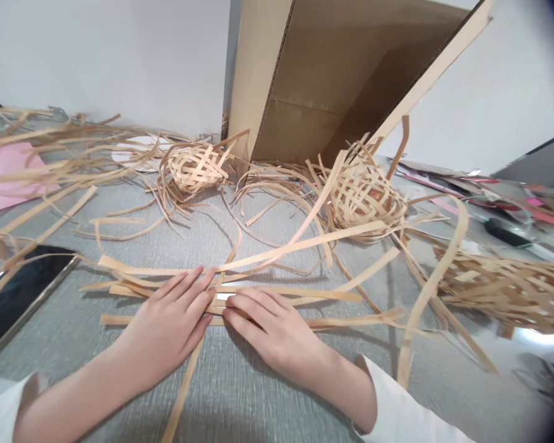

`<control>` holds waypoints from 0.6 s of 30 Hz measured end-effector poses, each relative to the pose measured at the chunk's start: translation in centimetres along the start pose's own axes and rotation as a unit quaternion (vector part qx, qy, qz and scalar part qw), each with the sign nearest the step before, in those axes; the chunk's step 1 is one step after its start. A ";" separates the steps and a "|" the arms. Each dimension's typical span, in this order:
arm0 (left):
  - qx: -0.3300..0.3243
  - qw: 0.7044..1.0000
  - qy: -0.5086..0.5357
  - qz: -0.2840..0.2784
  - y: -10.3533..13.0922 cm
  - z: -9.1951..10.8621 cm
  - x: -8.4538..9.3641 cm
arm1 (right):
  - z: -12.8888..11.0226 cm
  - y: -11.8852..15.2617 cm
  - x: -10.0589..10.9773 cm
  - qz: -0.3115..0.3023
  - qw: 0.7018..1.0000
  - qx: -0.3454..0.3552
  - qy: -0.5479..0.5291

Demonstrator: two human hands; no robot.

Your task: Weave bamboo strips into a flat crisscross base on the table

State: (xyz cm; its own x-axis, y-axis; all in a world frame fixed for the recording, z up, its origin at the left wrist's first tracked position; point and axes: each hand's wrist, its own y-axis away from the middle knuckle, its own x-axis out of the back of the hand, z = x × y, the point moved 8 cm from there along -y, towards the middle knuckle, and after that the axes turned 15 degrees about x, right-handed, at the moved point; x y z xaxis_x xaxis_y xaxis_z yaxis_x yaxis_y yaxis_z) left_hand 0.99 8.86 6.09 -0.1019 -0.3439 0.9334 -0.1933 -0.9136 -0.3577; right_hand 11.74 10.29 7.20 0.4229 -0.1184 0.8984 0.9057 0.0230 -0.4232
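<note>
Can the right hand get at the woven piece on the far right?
Probably, with some care: the right hand rests on strips, and a curved strip lies between it and the woven piece.

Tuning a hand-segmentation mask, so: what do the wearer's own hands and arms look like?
Left hand and right hand: both bare, no gloves, no rings, watch or bracelet visible. Left sleeve and right sleeve: white, with loose openings that stop short of the wrists. No cables or printed markings visible on either arm.
</note>
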 end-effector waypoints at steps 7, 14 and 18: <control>-0.006 1.000 -0.008 -0.004 0.0 0.1 -0.3 | 1.9 0.8 -0.6 -0.062 0.991 -0.117 0.035; 0.014 1.000 0.012 -0.010 0.0 -0.1 -0.3 | 2.6 1.2 -1.1 -0.065 0.986 -0.153 -0.015; 0.013 1.000 0.022 -0.009 -0.1 0.0 -0.1 | 2.7 1.2 -1.3 -0.074 0.983 -0.164 -0.026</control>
State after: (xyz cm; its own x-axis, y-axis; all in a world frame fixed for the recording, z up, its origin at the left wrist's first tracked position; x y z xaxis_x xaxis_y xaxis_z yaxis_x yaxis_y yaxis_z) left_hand 1.01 8.98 6.00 -0.1415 -0.3178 0.9375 -0.1697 -0.9252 -0.3393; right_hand 12.35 13.20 5.81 0.2954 -0.0456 0.9543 0.9029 -0.3132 -0.2945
